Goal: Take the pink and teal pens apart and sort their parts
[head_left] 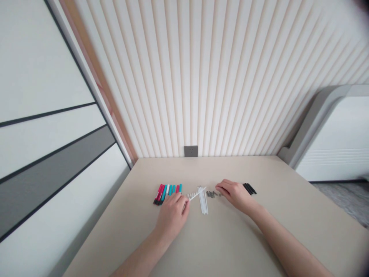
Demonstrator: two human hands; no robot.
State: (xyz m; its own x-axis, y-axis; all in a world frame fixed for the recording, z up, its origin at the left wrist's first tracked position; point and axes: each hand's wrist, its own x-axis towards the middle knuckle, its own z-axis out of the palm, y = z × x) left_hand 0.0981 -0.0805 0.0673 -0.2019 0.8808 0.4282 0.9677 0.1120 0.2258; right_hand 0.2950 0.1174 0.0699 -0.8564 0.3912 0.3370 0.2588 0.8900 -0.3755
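Beige tabletop (227,246) against ribbed wall panelling (201,77) — hands apart. My left hand (172,217) has a thin white rod (197,194) at its fingertips, grip unclear — my right hand (235,193), empty, rests just beside small grey parts (212,194), near black pen barrels (249,188).

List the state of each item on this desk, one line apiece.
Left hand: lowered, at the thin white rod's end; grip unclear.
Right hand: palm down, fingertips beside the small dark grey pieces.
Thin white rod: slanted, crossing the bundle.
Bundle of white rods: lying lengthwise, side by side.
Red and teal pens: lying in a fanned row.
Small white pieces: lying loose in a line.
Black sticks: grouped together, lying flat.
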